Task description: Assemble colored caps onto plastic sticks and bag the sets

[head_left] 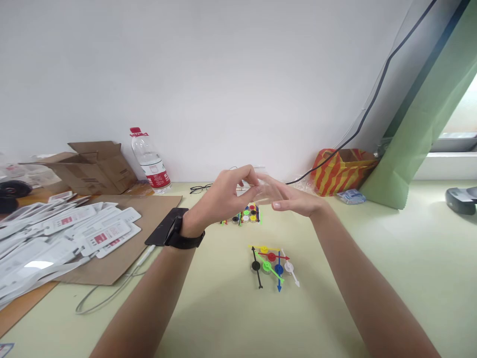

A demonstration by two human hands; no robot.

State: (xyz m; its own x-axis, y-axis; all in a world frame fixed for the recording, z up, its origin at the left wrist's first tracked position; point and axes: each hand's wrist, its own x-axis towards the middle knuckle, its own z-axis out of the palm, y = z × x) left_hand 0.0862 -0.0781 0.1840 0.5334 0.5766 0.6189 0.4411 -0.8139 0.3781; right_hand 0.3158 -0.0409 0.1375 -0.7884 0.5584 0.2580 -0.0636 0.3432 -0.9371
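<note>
My left hand (234, 195), with a black watch (182, 236) on its wrist, pinches a small piece of clear plastic (265, 191), apparently a bag. On the other side my right hand (294, 196) has that plastic between its thumb and straight fingers. Both hands are raised above the table. Below and nearer to me lies a cluster of arrow spinners: black (255, 266), green (267, 267), red (272, 256), blue (279, 269), white (289, 267) and yellow (264, 249). Behind my hands, a group of coloured spinners (246, 215) is partly hidden.
On the left are a cardboard box (95, 169), a water bottle (151, 161), a pile of white packages (74, 228), a black phone (164, 226) and a white cable (106, 301). Glasses (200, 189) lie at the back. A striped bag (341, 171) stands back right, beside a green curtain (421, 114).
</note>
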